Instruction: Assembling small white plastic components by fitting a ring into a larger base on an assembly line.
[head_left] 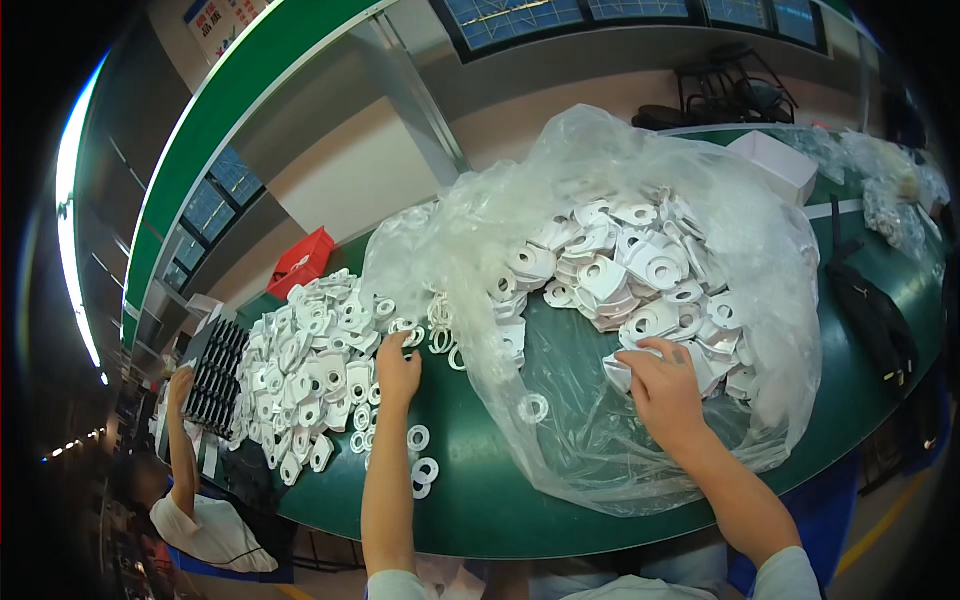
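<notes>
My right hand (668, 395) is closed at the front of the heap of white plastic parts (655, 270), its thumb and fingers on one white plate-like part (617, 374). Many parts in that heap have a round hole, and they lie in an opened clear plastic bag (560, 450). On the left, my left hand (398, 375) pinches at a white ring (410, 335) among other loose rings, its fingertips partly hiding the ring. A second heap of white holed parts (310, 370) spreads beside that hand. Several flat rings (425, 470) lie near my left forearm.
A red bin (302, 260) stands behind the left heap, and a black rack (212, 365) at its left end. Another person (205, 520) reaches there. A white box (775, 165) and a black bag (868, 315) rest on the green table (450, 520) at right.
</notes>
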